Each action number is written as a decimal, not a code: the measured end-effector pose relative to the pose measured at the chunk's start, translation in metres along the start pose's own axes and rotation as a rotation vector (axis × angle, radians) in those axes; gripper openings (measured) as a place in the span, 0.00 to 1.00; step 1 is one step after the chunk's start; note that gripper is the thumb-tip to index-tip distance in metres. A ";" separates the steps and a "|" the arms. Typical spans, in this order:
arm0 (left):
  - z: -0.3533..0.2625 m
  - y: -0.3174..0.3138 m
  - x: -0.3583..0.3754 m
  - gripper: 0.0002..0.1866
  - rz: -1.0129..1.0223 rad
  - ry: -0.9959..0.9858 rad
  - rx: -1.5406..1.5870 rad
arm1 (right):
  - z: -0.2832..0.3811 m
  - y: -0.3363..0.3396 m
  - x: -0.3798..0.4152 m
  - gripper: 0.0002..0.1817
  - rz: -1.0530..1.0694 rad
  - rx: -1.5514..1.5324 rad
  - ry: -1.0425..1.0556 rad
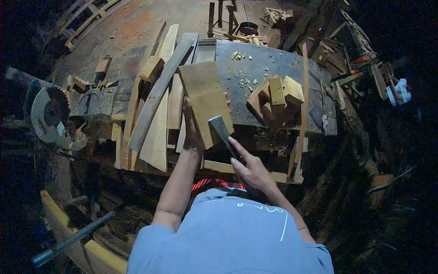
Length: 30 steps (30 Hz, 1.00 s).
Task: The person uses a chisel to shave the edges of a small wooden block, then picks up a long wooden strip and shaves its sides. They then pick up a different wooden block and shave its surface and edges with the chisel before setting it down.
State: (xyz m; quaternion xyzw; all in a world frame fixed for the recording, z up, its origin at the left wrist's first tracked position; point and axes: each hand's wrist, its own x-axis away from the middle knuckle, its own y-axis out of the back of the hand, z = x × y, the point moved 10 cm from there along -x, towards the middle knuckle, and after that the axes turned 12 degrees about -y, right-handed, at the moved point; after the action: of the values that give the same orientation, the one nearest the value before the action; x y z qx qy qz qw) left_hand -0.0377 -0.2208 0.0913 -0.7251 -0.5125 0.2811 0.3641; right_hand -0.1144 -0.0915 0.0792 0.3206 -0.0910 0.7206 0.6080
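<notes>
A flat, light-brown wooden board is tilted up in front of me, its lower end toward my body. My left hand grips the board along its left side, with fingertips showing at the right edge. In my right hand is a chisel, its wide metal blade lying over the lower right face of the board. My index finger stretches along the chisel; the handle is mostly hidden in my palm.
Long planks lie on the workbench left of the board. Wood blocks stand at the right, near shavings. A circular saw is at the far left. Another person is at the far right.
</notes>
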 end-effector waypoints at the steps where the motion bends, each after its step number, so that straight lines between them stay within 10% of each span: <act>1: 0.009 0.013 -0.006 0.47 0.024 0.013 0.037 | -0.004 -0.002 -0.002 0.31 0.054 -0.029 -0.071; 29: 0.051 0.010 0.031 0.37 -0.039 0.232 0.066 | -0.001 0.012 -0.003 0.30 0.033 -0.086 -0.102; 30: 0.048 0.009 0.030 0.37 -0.009 0.218 0.066 | 0.013 0.017 -0.002 0.30 -0.215 0.003 0.333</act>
State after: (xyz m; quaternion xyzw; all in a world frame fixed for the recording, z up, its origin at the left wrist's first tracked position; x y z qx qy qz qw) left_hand -0.0609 -0.1822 0.0551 -0.7366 -0.4637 0.2158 0.4425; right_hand -0.1255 -0.1041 0.0924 0.2056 0.0468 0.6948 0.6875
